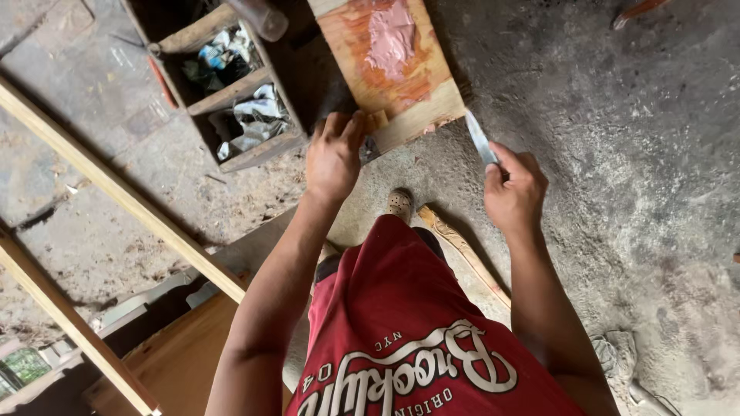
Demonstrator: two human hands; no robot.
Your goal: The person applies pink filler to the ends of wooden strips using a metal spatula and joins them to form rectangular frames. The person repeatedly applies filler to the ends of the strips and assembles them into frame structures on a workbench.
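A person in a red shirt (408, 339) stands over a concrete floor (632, 192). At two o'clock the right hand (512, 189) is clenched around a thin putty knife (479, 139), blade up. At eleven o'clock the left hand (335, 154) grips the near edge of a wooden board (401, 92) smeared with pinkish filler (391, 37). The board looks stiff and light, best held by its clean edge. Beyond sits a wooden crate (231, 92).

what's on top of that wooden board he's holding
A pinkish paste patch ringed by an orange stain lies on the wooden board. The left hand covers its near corner; the underside is hidden.
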